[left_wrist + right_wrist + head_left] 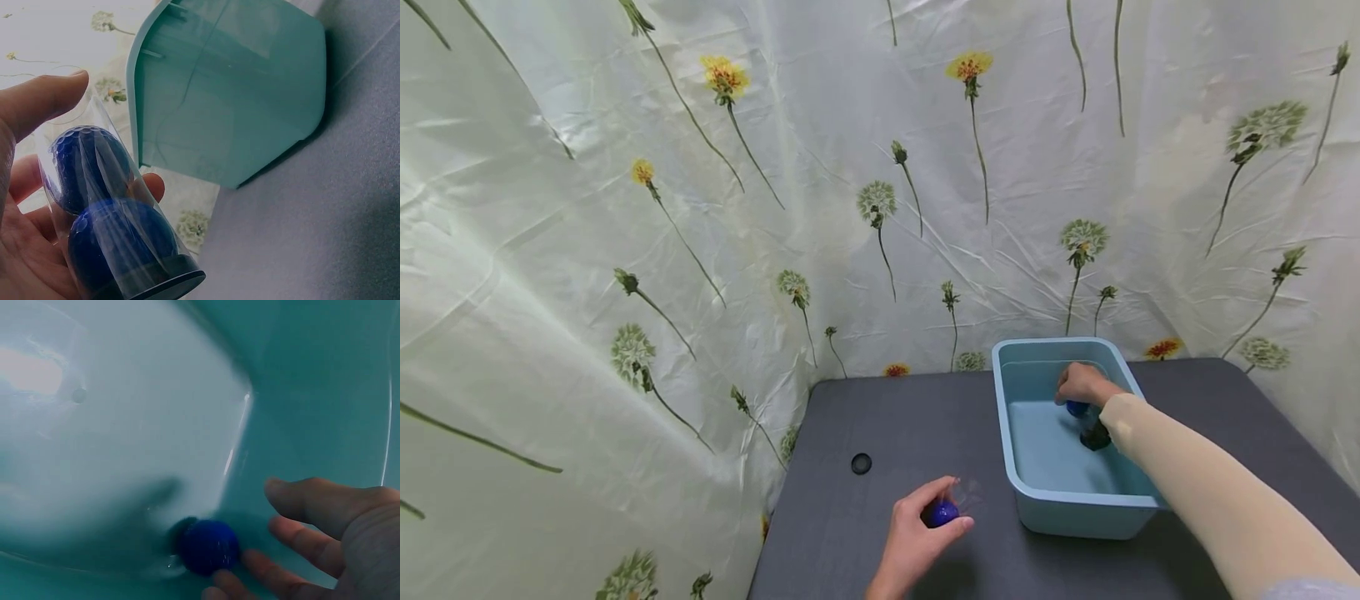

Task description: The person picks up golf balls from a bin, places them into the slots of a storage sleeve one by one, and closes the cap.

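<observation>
clear black-ended tube (122,209), two blue balls (87,165) inside | another blue ball (208,547), within light-blue tub (1075,517)

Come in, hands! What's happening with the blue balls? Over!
Left hand holds clear tube, two blue balls inside. Right hand in tub, fingers by another blue ball. Black disc apart on table.

Beige forearm sleeve (1221,487), seemingly pale grey cloth (1315,590)
</observation>
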Motion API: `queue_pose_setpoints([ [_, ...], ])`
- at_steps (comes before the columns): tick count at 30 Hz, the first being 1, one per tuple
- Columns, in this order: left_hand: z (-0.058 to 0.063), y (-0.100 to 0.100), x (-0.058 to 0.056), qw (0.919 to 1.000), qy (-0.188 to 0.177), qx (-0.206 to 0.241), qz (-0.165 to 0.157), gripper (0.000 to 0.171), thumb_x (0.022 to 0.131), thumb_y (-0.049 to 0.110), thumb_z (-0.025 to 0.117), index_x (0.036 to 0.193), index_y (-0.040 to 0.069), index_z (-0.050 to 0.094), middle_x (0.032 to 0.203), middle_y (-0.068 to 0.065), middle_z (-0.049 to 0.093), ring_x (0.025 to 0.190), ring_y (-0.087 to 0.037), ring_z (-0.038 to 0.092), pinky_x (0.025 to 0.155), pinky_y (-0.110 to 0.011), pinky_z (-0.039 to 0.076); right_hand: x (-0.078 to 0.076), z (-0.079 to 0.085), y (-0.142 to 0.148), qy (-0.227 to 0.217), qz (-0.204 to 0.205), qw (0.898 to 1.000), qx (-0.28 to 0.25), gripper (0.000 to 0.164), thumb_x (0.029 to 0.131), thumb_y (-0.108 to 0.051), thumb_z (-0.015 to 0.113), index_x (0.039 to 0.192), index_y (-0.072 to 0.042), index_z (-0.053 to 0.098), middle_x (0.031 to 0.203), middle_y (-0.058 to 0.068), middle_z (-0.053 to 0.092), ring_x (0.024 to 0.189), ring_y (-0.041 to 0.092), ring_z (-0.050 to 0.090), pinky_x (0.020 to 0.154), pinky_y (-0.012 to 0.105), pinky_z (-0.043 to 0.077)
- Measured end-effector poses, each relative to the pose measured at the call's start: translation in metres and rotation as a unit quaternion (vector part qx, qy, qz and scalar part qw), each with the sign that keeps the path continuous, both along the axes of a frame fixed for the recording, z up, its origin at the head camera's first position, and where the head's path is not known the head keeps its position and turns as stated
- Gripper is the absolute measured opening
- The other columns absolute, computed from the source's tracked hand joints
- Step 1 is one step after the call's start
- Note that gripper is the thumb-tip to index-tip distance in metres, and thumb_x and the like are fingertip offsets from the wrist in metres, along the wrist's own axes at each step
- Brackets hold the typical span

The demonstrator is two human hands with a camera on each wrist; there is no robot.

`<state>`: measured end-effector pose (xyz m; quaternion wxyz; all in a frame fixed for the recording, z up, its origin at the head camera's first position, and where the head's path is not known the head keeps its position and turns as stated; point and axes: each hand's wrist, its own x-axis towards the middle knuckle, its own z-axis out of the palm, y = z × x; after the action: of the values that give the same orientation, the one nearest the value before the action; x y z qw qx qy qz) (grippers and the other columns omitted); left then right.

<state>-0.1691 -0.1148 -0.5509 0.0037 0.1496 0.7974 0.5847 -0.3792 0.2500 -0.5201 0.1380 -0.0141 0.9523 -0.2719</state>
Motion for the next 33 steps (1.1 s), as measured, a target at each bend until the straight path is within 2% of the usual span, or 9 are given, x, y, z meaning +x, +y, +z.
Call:
queue_pose_setpoints([
  [4, 0.001, -0.003, 0.0, 1.0, -0.001, -0.004, 0.003, 0.045, 0.084, 0.035, 0.083, 0.126, 0.031, 0.068, 0.104, -0.008, 0.069, 0.088, -0.013, 0.063, 0.076, -0.031, 0.055, 0.0, -0.003, -0.002, 0.008, -0.009, 1.0, -0.028, 0.037, 0.084, -0.007, 0.075, 0.114, 0.014, 0.066, 0.11, 0.029, 0.065, 0.082, 0.03, 0.066, 0.069, 0.041, 0.056],
  [7, 0.002, -0.004, 0.0, 0.9999, -0.005, -0.011, 0.006, 0.045, 0.084, 0.036, 0.083, 0.126, 0.033, 0.067, 0.105, -0.007, 0.069, 0.089, -0.013, 0.063, 0.077, -0.031, 0.055, -0.001, -0.009, -0.004, -0.014, -0.021, 0.998, -0.052, 0.037, 0.085, -0.005, 0.073, 0.117, 0.013, 0.064, 0.106, 0.026, 0.065, 0.074, 0.026, 0.064, 0.063, 0.038, 0.055],
  [9, 0.002, -0.005, 0.0, 0.9999, -0.006, -0.011, 0.005, 0.045, 0.084, 0.036, 0.083, 0.126, 0.033, 0.067, 0.105, -0.006, 0.069, 0.09, -0.015, 0.063, 0.077, -0.03, 0.055, -0.001, -0.015, -0.006, -0.037, -0.015, 0.997, -0.063, 0.037, 0.085, -0.003, 0.072, 0.118, 0.012, 0.064, 0.103, 0.023, 0.064, 0.074, 0.028, 0.063, 0.064, 0.039, 0.055],
  [13, 0.001, -0.006, 0.002, 0.9999, -0.007, -0.008, 0.004, 0.045, 0.084, 0.036, 0.083, 0.126, 0.033, 0.067, 0.103, -0.001, 0.068, 0.09, -0.018, 0.064, 0.076, -0.03, 0.055, -0.001, -0.027, -0.012, -0.071, 0.031, 0.995, -0.058, 0.035, 0.084, 0.0, 0.074, 0.117, 0.007, 0.067, 0.098, 0.017, 0.064, 0.078, 0.028, 0.062, 0.066, 0.04, 0.055],
  [19, -0.002, -0.009, 0.003, 0.9999, -0.009, 0.0, 0.004, 0.045, 0.085, 0.035, 0.082, 0.127, 0.031, 0.067, 0.101, 0.006, 0.066, 0.09, -0.02, 0.064, 0.076, -0.031, 0.055, 0.0, -0.034, -0.025, -0.094, 0.113, 0.989, -0.012, 0.032, 0.077, 0.003, 0.079, 0.107, -0.004, 0.072, 0.098, 0.012, 0.06, 0.084, 0.026, 0.061, 0.068, 0.038, 0.056],
  [23, -0.003, -0.01, 0.003, 1.0, -0.007, 0.003, 0.004, 0.046, 0.085, 0.035, 0.082, 0.128, 0.031, 0.067, 0.102, 0.005, 0.067, 0.089, -0.017, 0.064, 0.077, -0.031, 0.055, 0.001, -0.034, -0.032, -0.093, 0.131, 0.987, 0.003, 0.033, 0.073, 0.008, 0.08, 0.103, -0.006, 0.072, 0.098, 0.011, 0.06, 0.086, 0.026, 0.058, 0.068, 0.037, 0.056],
  [27, -0.004, -0.011, 0.003, 1.0, -0.009, 0.003, 0.001, 0.047, 0.085, 0.035, 0.082, 0.129, 0.032, 0.066, 0.104, -0.003, 0.068, 0.089, -0.014, 0.064, 0.078, -0.032, 0.055, 0.005, -0.032, -0.036, -0.089, 0.14, 0.986, 0.011, 0.034, 0.072, 0.01, 0.08, 0.099, -0.007, 0.071, 0.095, 0.01, 0.061, 0.083, 0.025, 0.059, 0.067, 0.036, 0.056],
  [30, -0.006, -0.01, 0.004, 0.9999, -0.014, 0.008, -0.003, 0.047, 0.085, 0.034, 0.082, 0.129, 0.031, 0.066, 0.106, -0.01, 0.069, 0.089, -0.015, 0.064, 0.078, -0.032, 0.055, 0.008, -0.029, -0.038, -0.089, 0.151, 0.984, 0.007, 0.033, 0.071, 0.01, 0.08, 0.097, -0.008, 0.07, 0.092, 0.008, 0.062, 0.081, 0.023, 0.06, 0.065, 0.034, 0.055],
  [33, -0.007, -0.009, 0.004, 0.9997, -0.019, 0.014, -0.004, 0.046, 0.085, 0.033, 0.082, 0.128, 0.031, 0.066, 0.106, -0.01, 0.068, 0.089, -0.017, 0.064, 0.078, -0.03, 0.055, 0.009, -0.024, -0.038, -0.083, 0.169, 0.982, -0.007, 0.033, 0.071, 0.01, 0.08, 0.098, -0.006, 0.07, 0.092, 0.009, 0.062, 0.079, 0.022, 0.06, 0.063, 0.032, 0.055],
])
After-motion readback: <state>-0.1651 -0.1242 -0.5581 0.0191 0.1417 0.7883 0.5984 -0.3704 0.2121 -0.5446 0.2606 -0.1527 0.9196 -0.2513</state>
